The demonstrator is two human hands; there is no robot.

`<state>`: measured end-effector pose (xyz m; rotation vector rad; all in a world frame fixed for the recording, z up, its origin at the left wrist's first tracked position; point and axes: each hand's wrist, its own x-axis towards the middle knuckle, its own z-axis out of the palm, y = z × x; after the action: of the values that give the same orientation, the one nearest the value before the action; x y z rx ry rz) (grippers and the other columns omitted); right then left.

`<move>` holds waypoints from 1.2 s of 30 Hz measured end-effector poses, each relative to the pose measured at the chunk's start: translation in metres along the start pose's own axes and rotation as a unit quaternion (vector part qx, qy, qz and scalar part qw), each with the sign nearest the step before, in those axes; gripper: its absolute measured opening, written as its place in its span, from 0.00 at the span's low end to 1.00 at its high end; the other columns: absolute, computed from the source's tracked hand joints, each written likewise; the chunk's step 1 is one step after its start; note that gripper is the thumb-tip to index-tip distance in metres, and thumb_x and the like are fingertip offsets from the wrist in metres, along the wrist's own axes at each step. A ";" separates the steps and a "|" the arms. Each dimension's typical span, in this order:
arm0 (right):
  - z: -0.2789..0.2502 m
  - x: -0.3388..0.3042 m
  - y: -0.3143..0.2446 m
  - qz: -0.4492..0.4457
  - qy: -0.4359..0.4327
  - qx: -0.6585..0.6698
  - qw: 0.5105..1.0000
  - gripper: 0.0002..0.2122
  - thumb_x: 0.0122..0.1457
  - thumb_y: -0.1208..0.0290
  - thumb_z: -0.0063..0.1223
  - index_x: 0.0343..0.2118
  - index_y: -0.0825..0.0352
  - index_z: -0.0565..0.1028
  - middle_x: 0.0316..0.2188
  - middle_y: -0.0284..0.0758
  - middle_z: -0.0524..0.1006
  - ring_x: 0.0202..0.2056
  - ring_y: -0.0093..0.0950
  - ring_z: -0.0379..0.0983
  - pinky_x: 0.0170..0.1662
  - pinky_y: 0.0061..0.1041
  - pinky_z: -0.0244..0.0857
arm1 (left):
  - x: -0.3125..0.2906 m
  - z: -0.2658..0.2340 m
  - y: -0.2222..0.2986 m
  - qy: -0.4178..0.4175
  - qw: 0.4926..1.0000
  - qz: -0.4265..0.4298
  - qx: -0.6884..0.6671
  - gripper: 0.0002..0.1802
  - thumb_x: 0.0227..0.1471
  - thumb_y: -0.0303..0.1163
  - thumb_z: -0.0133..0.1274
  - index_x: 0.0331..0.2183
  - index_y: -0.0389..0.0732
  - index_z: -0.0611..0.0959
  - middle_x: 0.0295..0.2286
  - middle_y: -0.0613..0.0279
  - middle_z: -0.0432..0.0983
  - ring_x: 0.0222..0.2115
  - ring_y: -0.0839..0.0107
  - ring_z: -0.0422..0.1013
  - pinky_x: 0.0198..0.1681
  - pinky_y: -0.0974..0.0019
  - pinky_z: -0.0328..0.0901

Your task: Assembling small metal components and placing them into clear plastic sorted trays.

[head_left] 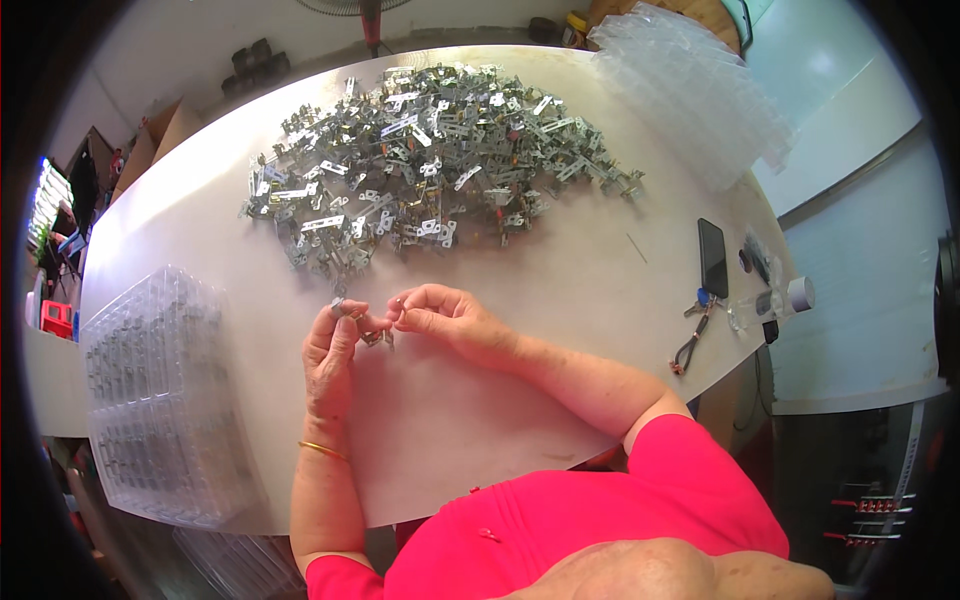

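My left hand [332, 345] is closed round a small metal bracket part [340, 306], whose plate shows above the thumb and fingers. A bit of brassy metal hangs below its fingertips. Close beside it, my right hand [445, 318] has its thumb and forefinger pinched together at the part; whatever is between them is too small to make out. Just beyond both hands lies a large heap of metal bracket parts [420, 160], silvery plates mixed with darker and brassy pieces.
Stacked clear plastic trays [165, 400] holding metal parts stand at the left edge of the white table [500, 430]. More clear trays [690, 90] lie at the far right. Rightward are a black phone [712, 257], keys [697, 302] on a cord and a clear bottle [770, 305].
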<state>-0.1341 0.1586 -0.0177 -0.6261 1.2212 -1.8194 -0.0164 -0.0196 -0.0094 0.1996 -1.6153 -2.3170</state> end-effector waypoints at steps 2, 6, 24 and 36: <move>0.002 0.000 0.004 -0.012 0.002 0.022 1.000 0.07 0.66 0.69 0.50 0.41 0.67 0.74 0.47 0.35 0.73 0.50 0.22 0.71 0.54 0.25 0.68 | -0.001 0.001 0.001 -0.004 1.000 -0.011 -0.003 0.15 0.65 0.37 0.46 0.44 0.35 0.77 0.30 0.61 0.78 0.35 0.69 0.75 0.47 0.63 0.67; 0.006 -0.002 -0.002 -0.002 0.013 0.043 0.999 0.08 0.66 0.68 0.50 0.41 0.67 0.73 0.40 0.33 0.76 0.43 0.22 0.74 0.48 0.24 0.72 | -0.002 0.003 0.005 0.008 0.999 -0.036 0.000 0.16 0.66 0.39 0.43 0.41 0.36 0.76 0.24 0.64 0.72 0.27 0.72 0.71 0.37 0.68 0.67; 0.014 -0.009 -0.008 -0.028 0.043 -0.055 0.997 0.07 0.67 0.67 0.49 0.41 0.65 0.75 0.21 0.26 0.72 0.21 0.14 0.67 0.23 0.15 0.64 | 0.001 0.013 0.007 0.028 0.988 -0.102 0.110 0.18 0.66 0.42 0.40 0.38 0.39 0.78 0.19 0.68 0.68 0.14 0.81 0.61 0.18 0.78 0.55; 0.015 -0.010 -0.011 -0.019 0.063 -0.107 0.992 0.07 0.66 0.69 0.50 0.40 0.66 0.75 0.22 0.25 0.72 0.22 0.12 0.67 0.24 0.14 0.62 | -0.003 0.012 0.010 0.001 0.983 -0.098 0.157 0.18 0.67 0.40 0.40 0.37 0.38 0.78 0.17 0.69 0.67 0.12 0.83 0.57 0.16 0.78 0.50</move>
<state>-0.1206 0.1617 -0.0011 -0.6633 1.5123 -1.7954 -0.0154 -0.0112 0.0039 0.4476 -2.0364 -2.1808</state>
